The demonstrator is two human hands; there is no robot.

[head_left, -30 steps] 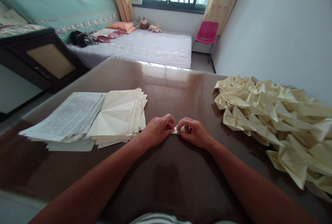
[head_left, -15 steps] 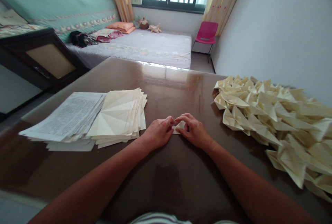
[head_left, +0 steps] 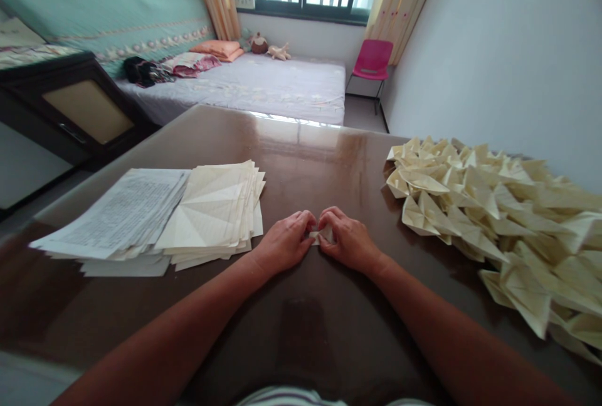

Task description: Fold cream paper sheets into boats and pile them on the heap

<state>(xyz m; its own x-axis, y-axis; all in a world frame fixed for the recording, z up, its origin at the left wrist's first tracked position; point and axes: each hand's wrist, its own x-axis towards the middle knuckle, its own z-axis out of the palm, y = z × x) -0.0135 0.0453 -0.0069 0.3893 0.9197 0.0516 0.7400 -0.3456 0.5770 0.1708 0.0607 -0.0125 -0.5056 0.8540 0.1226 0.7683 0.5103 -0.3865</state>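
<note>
Cream folded paper [head_left: 315, 239], small, dead centre at the glossy brown table [head_left: 310, 174]! My left hand [head_left: 288, 238] pinches one end between thumb and fingers; my right hand [head_left: 350, 241] grips the other, fingers curled close. Off left, a stack of sheets [head_left: 211, 208], the top one creased, beside text-covered pages [head_left: 115, 208]; over right, a heap of folded paper shapes [head_left: 484, 202].

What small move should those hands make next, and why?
Perhaps press the small folded paper more firmly with the fingertips: the left hand and right hand meet at it over the brown table, and part of it seems to stand up beneath the right fingers.
</note>
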